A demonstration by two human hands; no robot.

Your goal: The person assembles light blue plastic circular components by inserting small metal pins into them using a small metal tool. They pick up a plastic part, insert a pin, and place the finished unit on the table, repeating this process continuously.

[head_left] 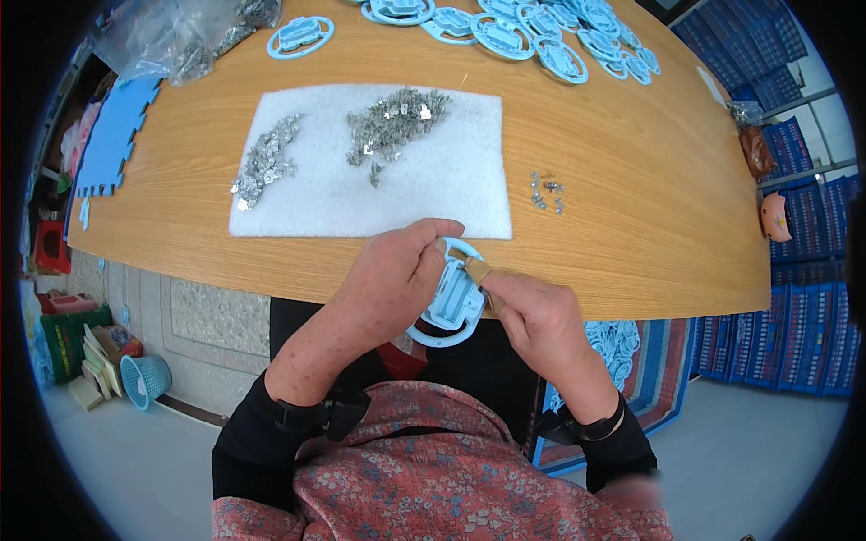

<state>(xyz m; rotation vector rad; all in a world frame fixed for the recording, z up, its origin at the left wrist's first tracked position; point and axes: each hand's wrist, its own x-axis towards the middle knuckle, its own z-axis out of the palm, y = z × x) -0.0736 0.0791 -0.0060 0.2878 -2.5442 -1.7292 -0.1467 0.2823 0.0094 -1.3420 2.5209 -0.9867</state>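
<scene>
My left hand (401, 270) is closed on the upper left rim of a light blue plastic steering-wheel-shaped piece (457, 300). The piece is held tilted at the table's front edge, with its boxy, battery-compartment-like middle facing me. From the other side, my right hand (546, 320) closes on its upper right edge, fingers curled. A tan wrap covers the index fingertip, which presses close by the compartment. Whether a small part is under that fingertip is hidden. Just beyond my hands lies a white fleecy pad (361, 212) bearing two heaps of small metal clips (397, 122), (268, 162).
Loose small metal pieces (548, 191) lie on the wooden table (631, 225) right of the pad. Many similar blue pieces (503, 38) are piled at the back. A clear plastic bag (171, 41) sits back left. By my right leg stands a striped container (654, 379) holding blue parts.
</scene>
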